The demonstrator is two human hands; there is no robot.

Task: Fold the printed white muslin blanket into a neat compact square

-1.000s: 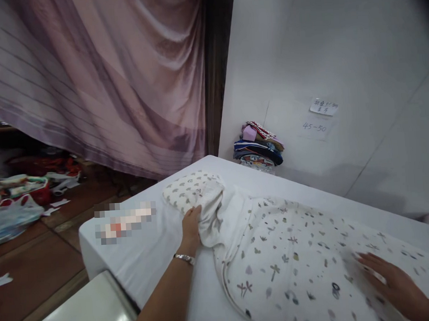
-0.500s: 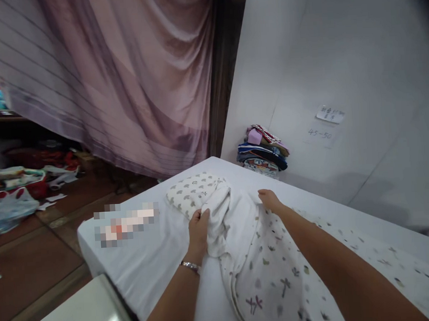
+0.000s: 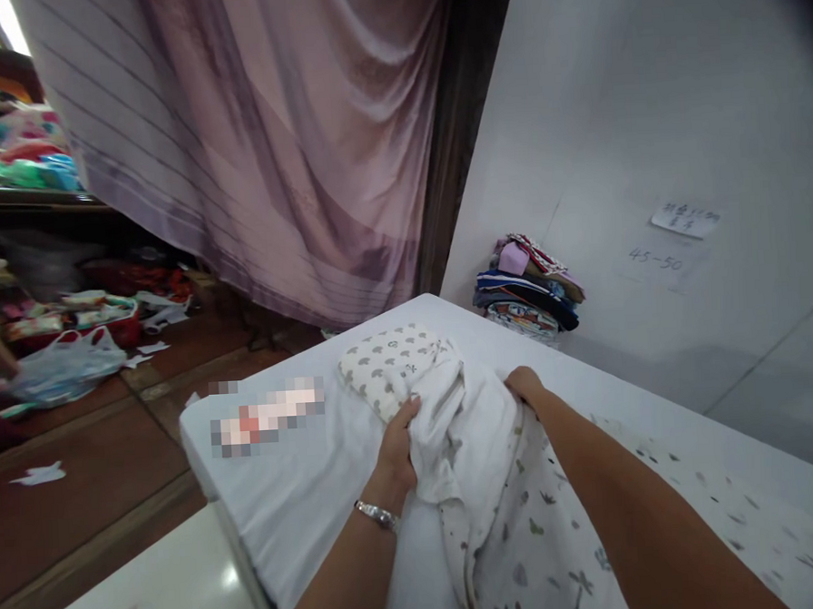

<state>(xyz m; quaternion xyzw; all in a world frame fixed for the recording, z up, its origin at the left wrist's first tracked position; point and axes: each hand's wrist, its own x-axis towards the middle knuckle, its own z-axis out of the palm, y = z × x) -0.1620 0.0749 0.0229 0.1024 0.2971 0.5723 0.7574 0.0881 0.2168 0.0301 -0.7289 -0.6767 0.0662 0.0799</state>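
Observation:
A white blanket (image 3: 517, 526) printed with small plants lies bunched over the bed (image 3: 300, 501), its plain white inner side folded up between my hands. My left hand (image 3: 397, 446) grips the bunched white edge, thumb on top; a silver bracelet is on that wrist. On the far side of the folds, my right hand (image 3: 526, 387) is closed on the blanket's edge, its fingertips mostly hidden. Just beyond my left hand rests a pillow (image 3: 382, 360) with a grey mushroom-like pattern, partly covered by the folds.
A pixelated item (image 3: 269, 419) lies at the bed's left. Folded clothes (image 3: 524, 285) are stacked by the grey wall (image 3: 629, 129). A pink curtain (image 3: 317, 155) hangs behind. Plastic bags (image 3: 69, 368) and scraps lie on the floor; a pale smooth surface (image 3: 155, 590) stands front left.
The view has swung slightly left, so everything sits further right in the picture. Both hands keep their hold on the blanket, and its white folds have shifted a little.

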